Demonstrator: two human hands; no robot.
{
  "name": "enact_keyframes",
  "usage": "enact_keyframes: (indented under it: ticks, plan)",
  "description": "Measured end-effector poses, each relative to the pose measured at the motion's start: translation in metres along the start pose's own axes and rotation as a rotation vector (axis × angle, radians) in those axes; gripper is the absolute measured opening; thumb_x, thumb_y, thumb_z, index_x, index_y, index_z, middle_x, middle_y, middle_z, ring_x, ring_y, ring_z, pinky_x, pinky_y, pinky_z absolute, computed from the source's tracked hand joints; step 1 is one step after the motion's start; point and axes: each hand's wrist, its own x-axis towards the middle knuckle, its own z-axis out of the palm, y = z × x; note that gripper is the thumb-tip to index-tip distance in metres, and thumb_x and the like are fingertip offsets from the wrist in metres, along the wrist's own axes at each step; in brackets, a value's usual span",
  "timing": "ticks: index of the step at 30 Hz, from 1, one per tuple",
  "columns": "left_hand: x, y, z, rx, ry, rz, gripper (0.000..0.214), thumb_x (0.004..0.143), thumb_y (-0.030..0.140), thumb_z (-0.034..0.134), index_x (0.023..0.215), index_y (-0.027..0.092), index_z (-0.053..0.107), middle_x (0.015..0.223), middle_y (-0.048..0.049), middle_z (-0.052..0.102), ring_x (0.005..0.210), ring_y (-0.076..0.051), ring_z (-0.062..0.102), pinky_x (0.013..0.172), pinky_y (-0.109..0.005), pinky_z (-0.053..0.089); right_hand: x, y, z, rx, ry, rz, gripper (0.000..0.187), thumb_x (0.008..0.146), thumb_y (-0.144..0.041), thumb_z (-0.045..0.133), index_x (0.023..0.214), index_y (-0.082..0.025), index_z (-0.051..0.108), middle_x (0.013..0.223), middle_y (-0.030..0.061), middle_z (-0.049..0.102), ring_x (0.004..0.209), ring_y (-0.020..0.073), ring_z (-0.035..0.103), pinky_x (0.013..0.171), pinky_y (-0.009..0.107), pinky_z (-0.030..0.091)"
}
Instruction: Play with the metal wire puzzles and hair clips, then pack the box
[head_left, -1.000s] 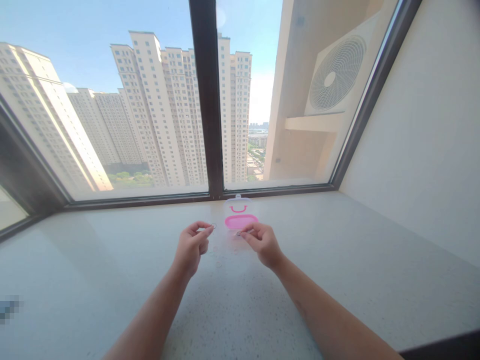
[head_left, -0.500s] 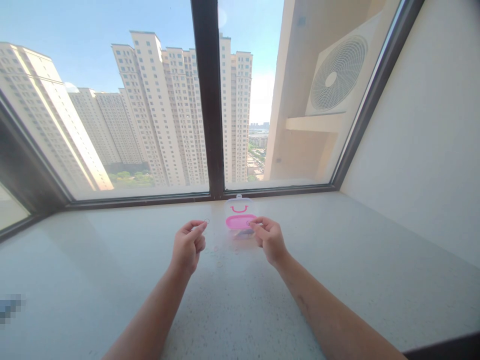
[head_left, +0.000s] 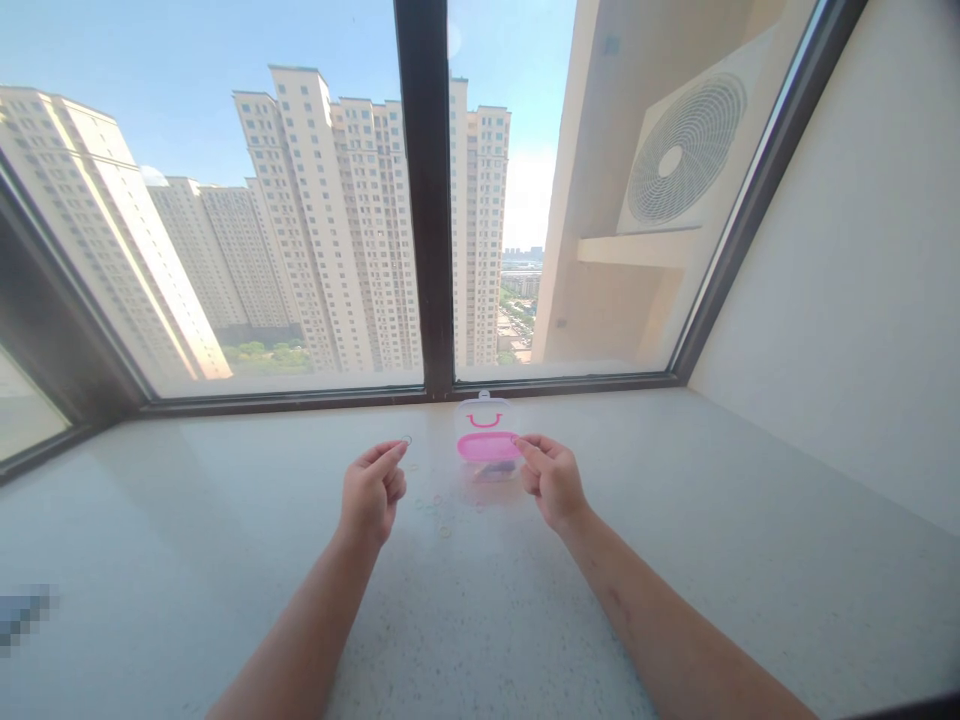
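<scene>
Between thumb and forefinger of my left hand [head_left: 373, 492] is a small thin ring [head_left: 407, 440], held up over the sill. My right hand [head_left: 553, 480] is also closed in a pinch, at the right end of the box's pink rim. A tiny ring [head_left: 515, 440] shows faintly at its fingertips, mostly hidden. The clear plastic box [head_left: 487, 468] has its pink-handled lid [head_left: 484, 410] raised behind it, and something dark lies inside. Several small pale rings [head_left: 445, 532] lie scattered on the sill in front of the box and between my hands.
The pale speckled sill [head_left: 480, 620] runs up to a dark window frame [head_left: 439, 390]. A white wall [head_left: 847, 300] stands at the right. At the left edge lies a blurred bluish thing [head_left: 22, 612]. Tall buildings and an air-conditioner unit are outside the glass.
My right hand has shifted slightly right with the ring, which now shows less. My left hand keeps its pinch, nearly in place. The whole view has moved a little.
</scene>
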Motion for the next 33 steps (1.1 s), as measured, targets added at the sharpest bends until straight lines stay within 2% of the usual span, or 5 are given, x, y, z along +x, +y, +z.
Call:
enact_keyframes:
  ticks: [15,33]
  plan:
    - [0.011,0.001,-0.015,0.005,0.107,0.05,0.024,0.058,0.023,0.078,0.071,0.011,0.061,0.036,0.014,0.023,0.032,-0.001,0.018,0.036,-0.018,0.014,0.002,0.001,0.0,-0.009,0.026,0.0,0.025,0.066,-0.032,0.071,0.073,-0.015,0.055,0.042,-0.0123,0.022,0.037,0.003,0.013,0.034,0.019,0.008]
    - [0.009,0.003,-0.014,0.045,0.061,0.047,0.024,0.059,0.024,0.076,0.072,0.012,0.06,0.039,0.0137,0.021,0.033,-0.001,0.017,0.035,-0.018,0.014,0.004,0.004,-0.001,-0.009,-0.021,-0.01,0.026,0.067,-0.035,0.07,0.075,-0.015,0.055,0.042,-0.0122,0.021,0.036,0.0031,0.013,0.034,0.019,0.009]
